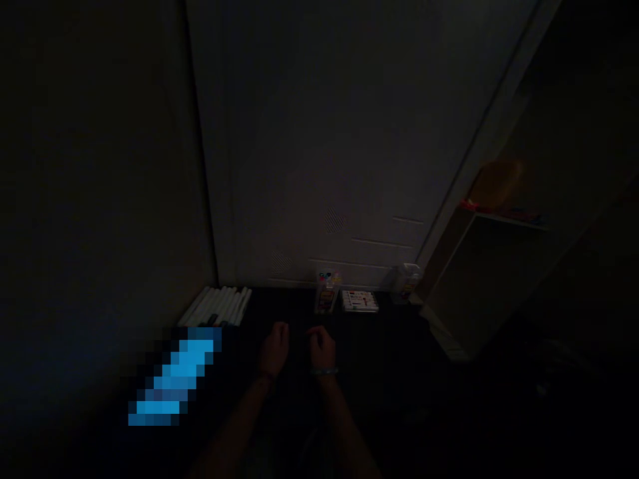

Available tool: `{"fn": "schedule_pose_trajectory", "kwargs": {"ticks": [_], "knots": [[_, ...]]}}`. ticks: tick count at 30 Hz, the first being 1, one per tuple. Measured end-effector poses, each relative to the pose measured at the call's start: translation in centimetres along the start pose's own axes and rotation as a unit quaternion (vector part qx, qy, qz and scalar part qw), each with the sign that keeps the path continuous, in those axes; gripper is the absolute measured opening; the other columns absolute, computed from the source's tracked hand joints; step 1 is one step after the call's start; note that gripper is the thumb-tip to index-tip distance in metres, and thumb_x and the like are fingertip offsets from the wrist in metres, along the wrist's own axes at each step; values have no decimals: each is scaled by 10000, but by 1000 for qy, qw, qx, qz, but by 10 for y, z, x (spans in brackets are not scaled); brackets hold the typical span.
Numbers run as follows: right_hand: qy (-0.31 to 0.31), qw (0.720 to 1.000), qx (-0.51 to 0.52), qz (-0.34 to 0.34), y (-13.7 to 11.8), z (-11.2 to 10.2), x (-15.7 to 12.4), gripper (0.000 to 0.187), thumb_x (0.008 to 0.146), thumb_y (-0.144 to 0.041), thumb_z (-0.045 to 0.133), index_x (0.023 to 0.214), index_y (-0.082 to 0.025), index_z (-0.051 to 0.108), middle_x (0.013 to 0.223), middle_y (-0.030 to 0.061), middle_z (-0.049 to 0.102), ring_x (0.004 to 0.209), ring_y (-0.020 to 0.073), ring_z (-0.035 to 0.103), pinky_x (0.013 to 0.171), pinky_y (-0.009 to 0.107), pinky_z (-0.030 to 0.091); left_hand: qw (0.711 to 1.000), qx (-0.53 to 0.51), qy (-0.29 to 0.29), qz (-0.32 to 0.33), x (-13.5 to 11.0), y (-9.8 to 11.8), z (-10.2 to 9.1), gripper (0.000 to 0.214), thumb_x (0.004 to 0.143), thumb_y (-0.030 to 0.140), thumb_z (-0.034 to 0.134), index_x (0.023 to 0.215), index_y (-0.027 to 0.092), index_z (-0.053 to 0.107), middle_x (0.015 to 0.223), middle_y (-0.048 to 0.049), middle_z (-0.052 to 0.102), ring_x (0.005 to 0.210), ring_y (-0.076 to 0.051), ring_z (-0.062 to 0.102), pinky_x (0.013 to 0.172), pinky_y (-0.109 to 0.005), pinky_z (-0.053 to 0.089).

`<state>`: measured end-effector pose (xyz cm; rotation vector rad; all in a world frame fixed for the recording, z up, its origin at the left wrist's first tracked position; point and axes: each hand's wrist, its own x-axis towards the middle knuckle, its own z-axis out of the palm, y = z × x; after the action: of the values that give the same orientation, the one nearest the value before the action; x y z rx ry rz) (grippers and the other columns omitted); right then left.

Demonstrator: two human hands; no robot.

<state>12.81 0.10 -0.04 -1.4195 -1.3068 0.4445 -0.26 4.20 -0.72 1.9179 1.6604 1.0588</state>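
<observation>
Dim light leaves finger detail hard to read. My left hand (274,348) rests over the dark tabletop (389,356), its fingers curled into a loose fist. A short gap separates it from my right hand (322,348), which is closed in the same way and has a band (324,371) round the wrist. No object shows in either hand. Just beyond them stands a clear container of markers (327,293) with coloured tops. Beside it on the right lies a flat pack of white markers (360,301).
A row of white markers (219,305) lies at the back left, above a pixelated bright blue screen (180,376). A clear container (407,281) stands at the back right, near a cabinet (479,286). A pale panel (319,146) rises behind the table.
</observation>
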Motion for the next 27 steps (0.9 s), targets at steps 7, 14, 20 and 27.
{"fn": "schedule_pose_trajectory", "kwargs": {"ticks": [7,14,20,27], "knots": [[4,1000,-14,-24,-3,-2,0,250,777,-207,350,789,-210,600,691,-28,591,616,102,531,591,185,385,1000,9,1,-10,-2,4,-1,265,866,357,254,939,205,458,827,-53,623,719,-150,601,593,-220,382],[-6,1000,-23,-12,-2,-1,-1,258,777,-212,348,807,-213,604,693,-27,593,610,102,528,559,180,380,1000,-8,12,4,-1,5,0,215,852,341,300,893,214,469,841,-34,621,762,-141,599,645,-215,397],[-11,999,-28,-14,-6,-3,-1,255,772,-206,350,805,-208,603,676,-29,587,598,101,522,553,179,376,1000,-15,6,2,-2,6,-1,197,842,326,317,883,215,475,830,-22,618,743,-130,592,636,-205,397],[-9,999,-34,-7,-6,-2,-1,270,776,-200,338,800,-203,608,651,-29,580,570,98,511,539,178,367,1000,-17,-1,-3,-3,10,-3,217,852,327,299,889,208,476,802,-30,625,722,-134,601,621,-210,394]]}}
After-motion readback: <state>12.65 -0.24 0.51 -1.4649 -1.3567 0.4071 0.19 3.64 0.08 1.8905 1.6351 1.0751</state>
